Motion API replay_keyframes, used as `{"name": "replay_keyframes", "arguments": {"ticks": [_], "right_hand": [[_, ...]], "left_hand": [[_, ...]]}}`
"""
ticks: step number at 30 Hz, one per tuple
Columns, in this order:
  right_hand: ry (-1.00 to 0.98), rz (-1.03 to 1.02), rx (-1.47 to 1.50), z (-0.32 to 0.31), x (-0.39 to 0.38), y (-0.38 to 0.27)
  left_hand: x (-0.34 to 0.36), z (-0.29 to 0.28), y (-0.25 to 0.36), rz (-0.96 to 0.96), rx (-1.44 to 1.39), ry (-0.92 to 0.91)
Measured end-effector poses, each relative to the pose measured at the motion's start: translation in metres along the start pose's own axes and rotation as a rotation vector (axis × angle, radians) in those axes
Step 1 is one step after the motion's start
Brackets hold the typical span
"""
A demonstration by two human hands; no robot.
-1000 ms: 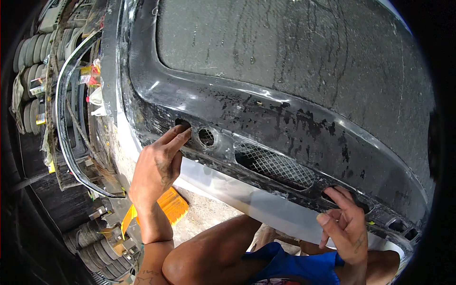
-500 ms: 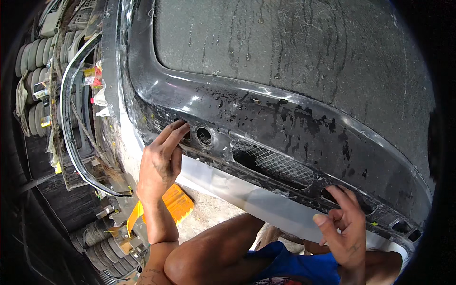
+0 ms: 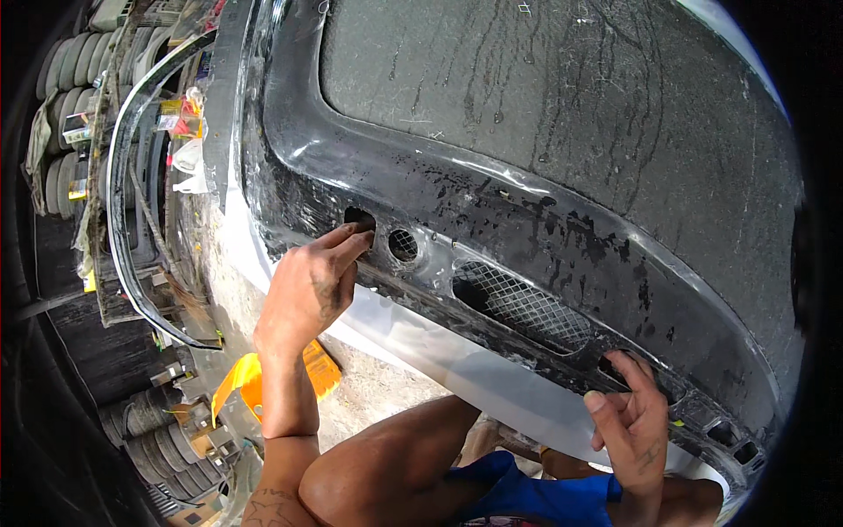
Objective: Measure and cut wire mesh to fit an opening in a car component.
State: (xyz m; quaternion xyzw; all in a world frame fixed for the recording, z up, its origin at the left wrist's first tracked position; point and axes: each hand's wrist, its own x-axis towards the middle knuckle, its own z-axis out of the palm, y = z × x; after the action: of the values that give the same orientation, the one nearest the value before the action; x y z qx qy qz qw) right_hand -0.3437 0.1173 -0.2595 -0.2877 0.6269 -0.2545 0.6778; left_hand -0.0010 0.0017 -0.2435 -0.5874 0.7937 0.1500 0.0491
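Observation:
A large black panel (image 3: 395,167), smeared and scuffed, with a frame-like rim around a grey, water-streaked surface (image 3: 562,105), stretches in front of me. Its lower strip has a round hole (image 3: 403,245), a wide mesh-covered opening (image 3: 527,309) and several smaller cutouts. My left hand (image 3: 314,281) has its fingers bent over the lower edge of the cutout (image 3: 358,216) left of the round hole; its thumb is mostly hidden. Farther right, my right hand (image 3: 634,413) hooks its fingers into another cutout (image 3: 615,369). Its thumb sticks out below them, apart from the panel.
Under the panel's lower edge runs a pale, smooth band (image 3: 404,338). A yellow-orange plastic piece (image 3: 320,369) lies on the floor past my left forearm. At the left stand a curved black trim frame (image 3: 118,202) and shelves with stacked round items (image 3: 75,66). My bent knee (image 3: 351,483) is close below.
The view has shifted, so the panel appears farther right at its left end. My left fingers sit lower on their cutout, which shows more of its dark hole. The right hand stays at its cutout.

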Motion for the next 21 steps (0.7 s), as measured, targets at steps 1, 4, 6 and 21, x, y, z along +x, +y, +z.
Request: {"name": "replay_keyframes", "arguments": {"ticks": [1,4,6,21], "right_hand": [[0.004,0.000,-0.007,0.000,-0.001,0.001],[0.008,-0.066,-0.068,0.002,-0.002,0.001],[0.020,0.009,0.028,0.003,-0.002,-0.005],[0.022,-0.015,-0.035,-0.007,-0.003,0.009]], "left_hand": [[-0.001,0.001,-0.001,0.048,0.021,0.042],[-0.003,-0.004,0.004,0.026,-0.074,0.185],[-0.008,-0.010,-0.001,0.030,-0.156,0.244],[-0.022,0.012,-0.042,-0.196,-0.518,0.545]]}}
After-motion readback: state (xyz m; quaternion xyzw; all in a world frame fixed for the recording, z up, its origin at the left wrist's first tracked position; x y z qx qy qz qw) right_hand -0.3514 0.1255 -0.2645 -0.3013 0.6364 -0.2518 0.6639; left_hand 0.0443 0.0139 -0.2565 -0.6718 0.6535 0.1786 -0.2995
